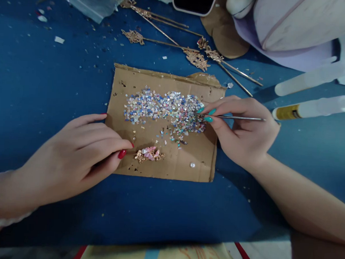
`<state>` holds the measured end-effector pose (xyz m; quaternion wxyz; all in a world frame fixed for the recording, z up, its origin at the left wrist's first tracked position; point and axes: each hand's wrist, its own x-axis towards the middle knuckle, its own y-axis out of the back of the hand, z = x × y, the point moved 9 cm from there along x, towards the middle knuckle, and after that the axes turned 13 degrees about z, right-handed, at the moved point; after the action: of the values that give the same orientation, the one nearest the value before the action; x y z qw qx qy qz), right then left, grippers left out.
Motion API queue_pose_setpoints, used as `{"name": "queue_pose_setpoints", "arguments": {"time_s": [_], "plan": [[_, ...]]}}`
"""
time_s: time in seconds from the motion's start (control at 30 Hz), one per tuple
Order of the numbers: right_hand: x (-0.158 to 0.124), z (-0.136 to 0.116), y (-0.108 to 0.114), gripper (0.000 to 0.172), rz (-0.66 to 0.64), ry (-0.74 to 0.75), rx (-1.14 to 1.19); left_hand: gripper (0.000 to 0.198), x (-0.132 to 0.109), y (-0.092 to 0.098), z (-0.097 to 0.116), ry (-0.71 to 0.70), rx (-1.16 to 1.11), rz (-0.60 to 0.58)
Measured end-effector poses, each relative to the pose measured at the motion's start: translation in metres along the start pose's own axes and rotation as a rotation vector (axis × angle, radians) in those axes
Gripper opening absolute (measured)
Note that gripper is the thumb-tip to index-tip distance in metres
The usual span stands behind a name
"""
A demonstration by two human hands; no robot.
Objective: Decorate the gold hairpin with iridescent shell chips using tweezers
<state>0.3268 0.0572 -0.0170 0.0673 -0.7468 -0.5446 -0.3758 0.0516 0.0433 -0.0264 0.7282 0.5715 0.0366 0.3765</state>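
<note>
A brown cardboard sheet (176, 171) lies on the blue table and carries a heap of small iridescent chips (164, 108). My left hand (75, 156), red nails, is closed in a pinch on the stem of a gold hairpin ornament (149, 154) with pink pieces, resting on the cardboard's near left part. My right hand (240, 132), teal nails, is closed on thin metal tweezers (235, 117) whose tips reach into the right edge of the chip heap. A single white pearl (192, 165) sits near the cardboard's front right.
Several gold hairpins (192, 54) lie behind the cardboard. A glue tube (311, 109) and a clear tube (312, 77) lie at right. A phone (194, 3), a lilac cap (291, 31) and a plastic bag (89, 3) sit along the far edge. Blue cloth (44, 83) bears scattered flecks.
</note>
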Motion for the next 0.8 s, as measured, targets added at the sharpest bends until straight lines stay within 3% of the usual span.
{"name": "queue_pose_setpoints", "arguments": {"time_s": [0.33,0.53,0.8], "plan": [[0.0008,-0.0024,0.0002,0.012,0.010,0.020,0.017,0.022,0.0000,-0.0019,-0.0001,-0.014,0.008,0.000],[0.0017,-0.0064,0.0014,0.023,0.015,0.020,0.051,0.022,0.0004,-0.0022,-0.0001,-0.015,0.015,0.001],[0.0019,-0.0078,-0.0004,0.026,-0.002,0.021,0.058,0.024,-0.0003,-0.0014,-0.0003,-0.014,0.006,-0.010]]}}
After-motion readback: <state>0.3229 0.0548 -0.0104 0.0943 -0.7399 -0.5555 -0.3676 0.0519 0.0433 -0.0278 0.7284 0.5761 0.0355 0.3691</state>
